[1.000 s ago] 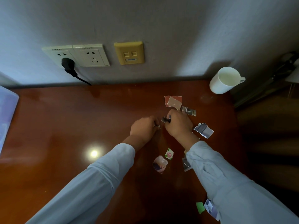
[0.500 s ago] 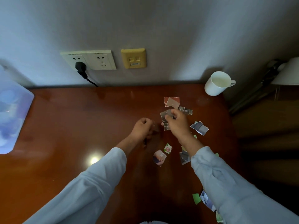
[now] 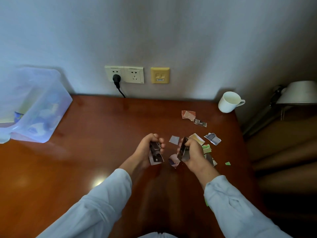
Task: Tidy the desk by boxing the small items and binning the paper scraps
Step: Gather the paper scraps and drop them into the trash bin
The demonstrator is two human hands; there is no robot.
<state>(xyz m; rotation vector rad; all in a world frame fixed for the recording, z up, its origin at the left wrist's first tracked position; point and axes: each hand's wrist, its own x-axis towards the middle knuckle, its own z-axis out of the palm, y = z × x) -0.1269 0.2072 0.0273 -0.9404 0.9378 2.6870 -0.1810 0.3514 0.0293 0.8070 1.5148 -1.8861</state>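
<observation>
We have our left hand point(image 3: 148, 152) curled tight around a dark printed paper scrap point(image 3: 155, 154), its long axis running from the fingertips back toward us, the pale lower end sticking out below the palm. Our right hand point(image 3: 192, 154) is likewise closed on a second torn scrap point(image 3: 183, 149), held nearly upright with its long edge pointing away and slightly left. Both hands hover just above the reddish wooden desk point(image 3: 103, 134), a small gap between them.

Between and around the hands lie loose scraps: a grey square piece point(image 3: 174, 140), a pinkish one point(image 3: 173, 160), green bits point(image 3: 206, 148), a blue-and-white piece point(image 3: 212, 138), and farther back a red-brown piece point(image 3: 188, 114) touching a grey strip point(image 3: 200, 122).

At the far left stands a clear plastic storage box point(image 3: 42, 107), open, with blurred bluish items inside that we cannot identify. A white mug point(image 3: 229, 102) sits at the far right corner, tilted in view, apparently empty. On the wall, a double socket point(image 3: 124, 74) holds a black plug point(image 3: 116, 79); the yellow data plate point(image 3: 160, 75) bears a small label too fine to read.
</observation>
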